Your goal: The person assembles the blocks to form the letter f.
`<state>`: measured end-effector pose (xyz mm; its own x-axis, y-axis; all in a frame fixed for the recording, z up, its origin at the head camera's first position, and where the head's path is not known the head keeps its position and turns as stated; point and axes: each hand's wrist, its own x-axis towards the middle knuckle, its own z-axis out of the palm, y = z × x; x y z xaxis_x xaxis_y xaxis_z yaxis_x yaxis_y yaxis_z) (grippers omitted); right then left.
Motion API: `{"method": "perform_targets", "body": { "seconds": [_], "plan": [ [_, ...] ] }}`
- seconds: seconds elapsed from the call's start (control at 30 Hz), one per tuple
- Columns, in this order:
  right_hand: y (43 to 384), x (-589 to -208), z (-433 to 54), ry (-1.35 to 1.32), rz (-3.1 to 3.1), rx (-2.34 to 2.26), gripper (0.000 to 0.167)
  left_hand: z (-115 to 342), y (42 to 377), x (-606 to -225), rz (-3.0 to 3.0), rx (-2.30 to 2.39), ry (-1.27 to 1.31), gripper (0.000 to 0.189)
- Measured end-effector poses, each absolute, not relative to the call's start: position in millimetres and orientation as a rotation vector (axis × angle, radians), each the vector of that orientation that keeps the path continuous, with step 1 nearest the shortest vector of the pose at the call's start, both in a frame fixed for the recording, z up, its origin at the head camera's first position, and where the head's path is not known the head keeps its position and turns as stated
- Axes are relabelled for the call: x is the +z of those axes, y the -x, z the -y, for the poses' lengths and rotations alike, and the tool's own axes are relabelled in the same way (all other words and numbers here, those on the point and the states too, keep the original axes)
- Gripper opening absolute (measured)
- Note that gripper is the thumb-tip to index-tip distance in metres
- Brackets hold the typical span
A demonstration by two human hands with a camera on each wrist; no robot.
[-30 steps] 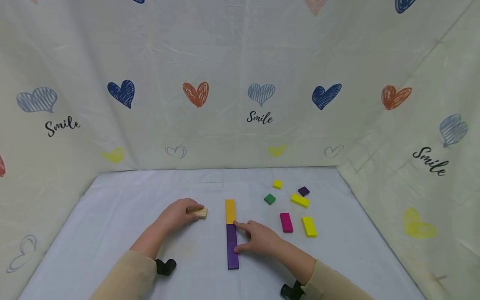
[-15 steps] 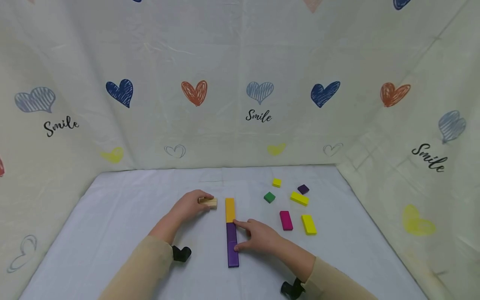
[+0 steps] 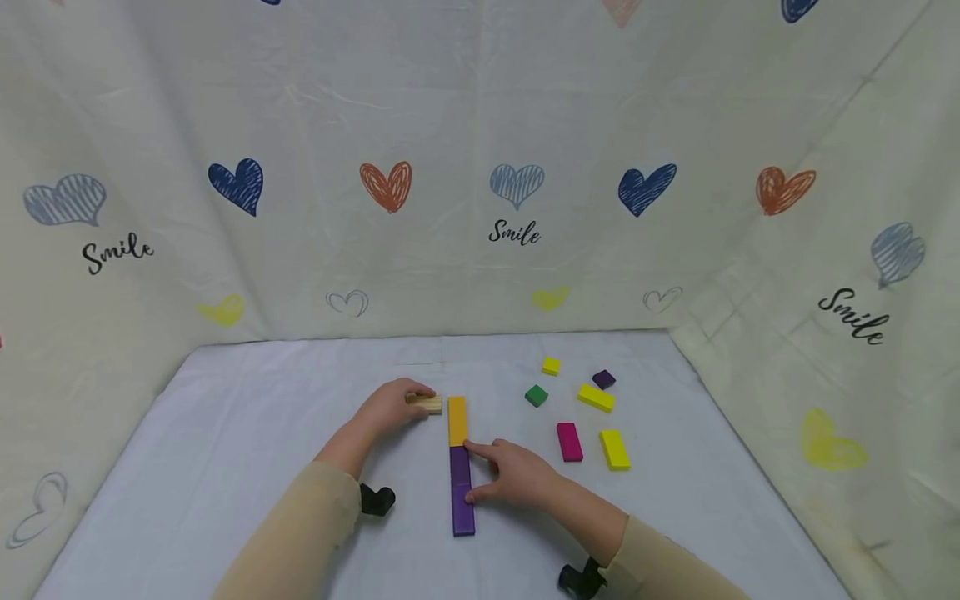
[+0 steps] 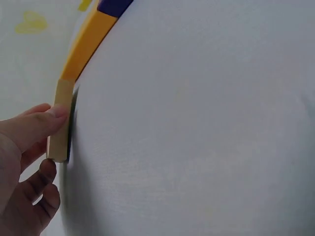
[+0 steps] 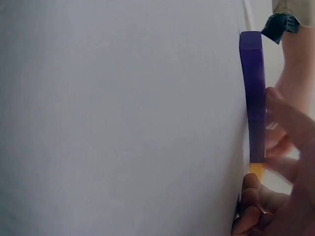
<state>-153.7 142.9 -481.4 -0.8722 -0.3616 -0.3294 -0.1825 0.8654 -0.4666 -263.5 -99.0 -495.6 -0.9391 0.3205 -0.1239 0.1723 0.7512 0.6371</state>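
Observation:
My left hand (image 3: 388, 408) pinches a plain wooden block (image 3: 429, 405) between thumb and fingers, just left of the row's far end. That row is an orange block (image 3: 457, 422) in line with two purple blocks (image 3: 463, 510), set end to end on the table. In the left wrist view the wooden block (image 4: 60, 140) appears close to the orange block (image 4: 88, 44); I cannot tell if they touch. My right hand (image 3: 525, 477) touches the row's right side, index fingertip near the orange-purple joint and thumb on the purple part. Its other fingers are folded under the palm.
To the right lie loose blocks: a magenta block (image 3: 570, 442), a yellow block (image 3: 615, 450), another yellow block (image 3: 596, 397), a small yellow cube (image 3: 551, 366), a green block (image 3: 536, 395) and a dark purple block (image 3: 603, 379). A patterned white curtain (image 3: 442, 267) stands behind the white-covered table (image 3: 255, 433).
My left hand has carried the wooden block rightward and slightly away from me, up close to the orange block. The right hand stays at the side of the row.

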Motion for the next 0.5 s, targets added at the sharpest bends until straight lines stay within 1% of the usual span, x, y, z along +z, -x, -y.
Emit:
{"method": "perform_targets", "body": {
  "seconds": [0.5],
  "plan": [
    [153.4,-482.5,-142.6,0.394,-2.627,-0.599,0.084,99.2,263.5,-499.6,-2.667,0.977,-0.387,0.030]
  ]
}}
